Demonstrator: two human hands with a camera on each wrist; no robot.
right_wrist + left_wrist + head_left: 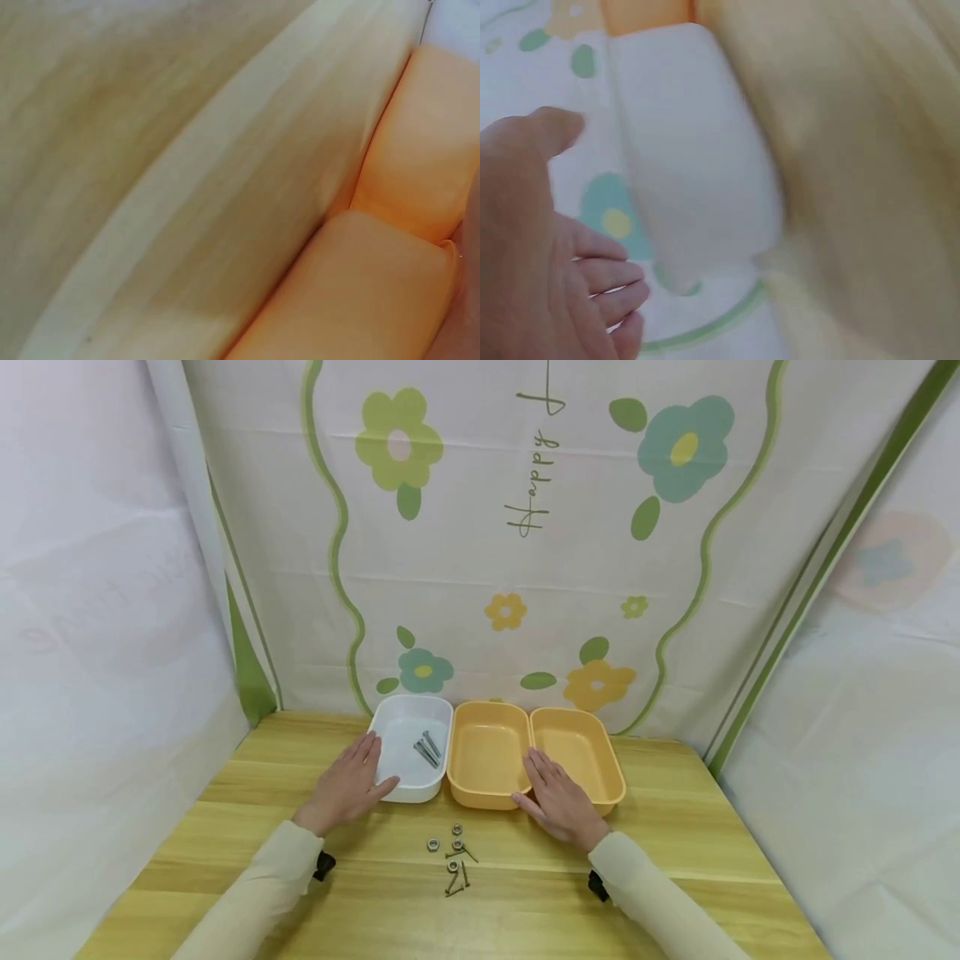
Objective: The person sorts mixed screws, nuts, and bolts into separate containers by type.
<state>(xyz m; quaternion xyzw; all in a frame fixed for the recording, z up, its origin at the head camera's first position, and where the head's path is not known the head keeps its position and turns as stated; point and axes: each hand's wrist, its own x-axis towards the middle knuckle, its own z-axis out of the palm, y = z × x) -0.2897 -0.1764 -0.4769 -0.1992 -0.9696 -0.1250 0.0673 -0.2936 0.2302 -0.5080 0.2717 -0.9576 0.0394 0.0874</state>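
My left hand (348, 785), its fingers extended, is at the left front corner of a white plastic bin (395, 739). Several silver bolts (427, 750) lie inside that bin. In the left wrist view the thumb and fingers of the left hand (547, 225) are spread apart beside the blurred white bin (694, 150), gripping nothing. Over the front of the seam between the middle yellow bin (489, 756) and the right yellow bin (573, 756) is my right hand (561, 802), fingers straight. The right wrist view shows the outer walls of the yellow bins (345, 292).
In front of the bins, several hex nuts (432, 844) and several small screws (453, 883) lie scattered on the wooden table (540, 910). A flowered cloth (450, 552) hangs right behind the bins. White cloth panels (97, 693) stand at both sides.
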